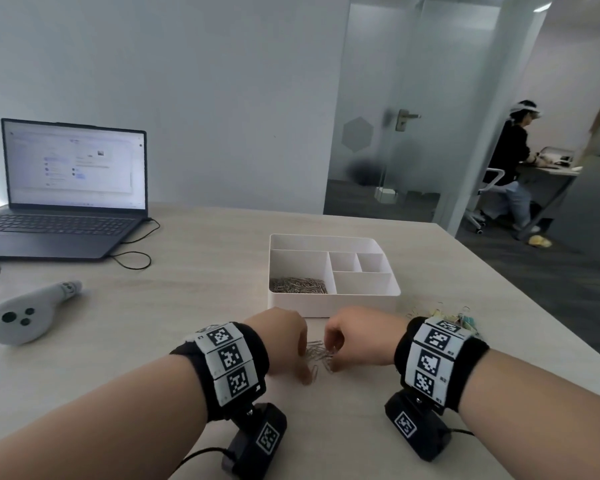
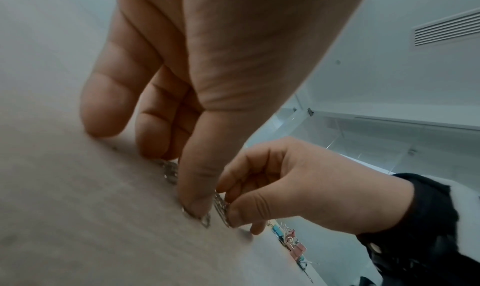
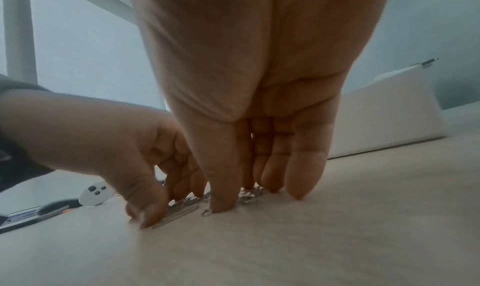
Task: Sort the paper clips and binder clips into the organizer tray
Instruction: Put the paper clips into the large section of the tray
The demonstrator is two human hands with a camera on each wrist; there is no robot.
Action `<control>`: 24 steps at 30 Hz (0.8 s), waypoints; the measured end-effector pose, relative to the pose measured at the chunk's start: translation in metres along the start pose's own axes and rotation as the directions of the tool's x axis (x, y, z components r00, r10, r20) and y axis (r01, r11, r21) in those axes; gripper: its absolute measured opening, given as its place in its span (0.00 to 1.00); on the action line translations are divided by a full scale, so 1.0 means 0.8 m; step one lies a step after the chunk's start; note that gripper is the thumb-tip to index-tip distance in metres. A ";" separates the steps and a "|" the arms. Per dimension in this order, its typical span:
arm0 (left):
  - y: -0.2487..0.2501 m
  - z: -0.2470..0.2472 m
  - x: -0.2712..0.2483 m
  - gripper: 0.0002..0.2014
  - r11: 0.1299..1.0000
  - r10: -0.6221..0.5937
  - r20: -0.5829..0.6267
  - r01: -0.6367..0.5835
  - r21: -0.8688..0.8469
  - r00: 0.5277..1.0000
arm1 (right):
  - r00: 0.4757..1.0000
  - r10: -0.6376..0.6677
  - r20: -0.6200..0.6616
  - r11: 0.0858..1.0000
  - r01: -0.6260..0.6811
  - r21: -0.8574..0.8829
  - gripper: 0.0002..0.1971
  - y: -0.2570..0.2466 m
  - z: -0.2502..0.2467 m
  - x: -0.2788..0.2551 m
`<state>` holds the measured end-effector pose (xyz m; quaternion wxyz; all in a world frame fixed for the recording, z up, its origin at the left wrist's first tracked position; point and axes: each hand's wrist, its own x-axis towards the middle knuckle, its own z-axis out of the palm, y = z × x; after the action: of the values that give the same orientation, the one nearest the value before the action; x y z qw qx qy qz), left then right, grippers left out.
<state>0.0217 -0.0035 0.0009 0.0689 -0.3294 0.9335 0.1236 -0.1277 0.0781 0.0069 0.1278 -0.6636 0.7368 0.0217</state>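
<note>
— Silver wire, that little heap of paper clips (image 1: 317, 355) — where does it lie from the hands?

— Right between them, on the desk (image 1: 194, 306). The left hand (image 1: 280, 337) and the right hand (image 1: 357, 336) close on it from either side, fingertips down on the wood, so neither is really nearer. Their thumbs almost meet over the heap.

— And what have the hands got?

— In the left wrist view the right hand pinches a small bunch of clips between thumb and curled fingers. The left hand's thumb tip presses a clip flat against the desk, its fingers bent over more of them — whether it has truly lifted any I cannot tell.

— Which way must they go?

— Straight ahead, away from the body. The organizer tray (image 1: 329, 306) stands just beyond the knuckles, its long side across the line of the arms. Its near compartment on the left-hand side already holds a bed of paper clips, so I judge the carry to be forward and a touch toward the left hand.

— The binder clips?

— The coloured binder clips (image 1: 454, 318) lie in a heap past the right wrist, outside it, beside the tray's near corner on that side. I'd say the right hand is the one for those.
</note>
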 end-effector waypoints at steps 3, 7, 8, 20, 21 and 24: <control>-0.003 0.001 0.007 0.15 0.998 0.002 -0.034 -0.004 -0.062 0.999 | 1.000 -0.004 -0.007 1.000 0.004 0.008 0.15 -0.006 -0.001 0.001; -0.016 -0.001 0.008 0.13 0.988 -0.014 -0.082 0.001 -0.153 0.997 | 0.998 0.031 -0.055 0.985 -0.022 0.170 0.14 0.002 0.001 0.001; -0.020 -0.001 0.007 0.17 0.985 -0.031 -0.090 0.015 -0.170 0.995 | 0.997 0.046 -0.058 0.977 -0.032 0.211 0.18 0.006 0.001 0.000; -0.002 0.008 0.010 0.25 0.999 0.015 -0.058 -0.013 0.031 0.998 | 1.000 -0.012 -0.028 0.996 0.014 0.084 0.21 -0.009 0.010 0.014; -0.003 0.006 0.010 0.22 1.000 0.012 -0.061 -0.011 0.010 0.998 | 0.999 0.003 -0.038 0.993 0.002 0.120 0.18 -0.009 0.010 0.015; -0.007 0.004 0.013 0.16 0.999 0.015 -0.075 -0.018 -0.043 0.997 | 0.999 0.024 -0.044 0.985 -0.016 0.170 0.14 -0.010 0.009 0.015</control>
<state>0.0176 -0.0131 -0.0056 0.0259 -0.3276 0.9352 0.1319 -0.1196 0.0668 -0.0017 0.1664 -0.6432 0.7453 -0.0551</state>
